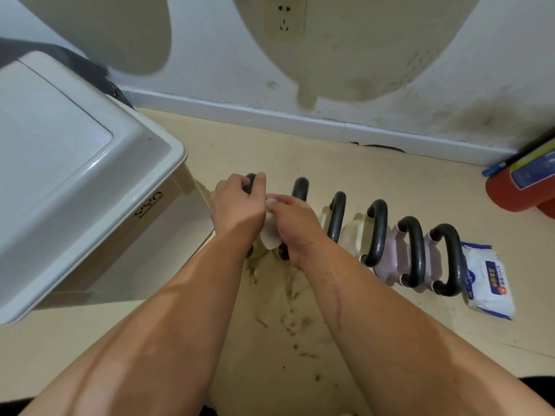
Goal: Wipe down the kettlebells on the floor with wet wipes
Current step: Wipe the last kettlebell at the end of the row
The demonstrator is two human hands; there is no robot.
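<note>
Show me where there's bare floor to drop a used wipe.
Bare floor lies between the kettlebells and the baseboard, and in front of the wipes pack. Crowded: beside the storage box, where the left hand and right hand work a wipe.

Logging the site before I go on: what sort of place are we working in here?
Probably a floor-level corner of a home or small workout room. A row of kettlebells stands near a scuffed wall with a wall socket, beside a plastic storage box.
</note>
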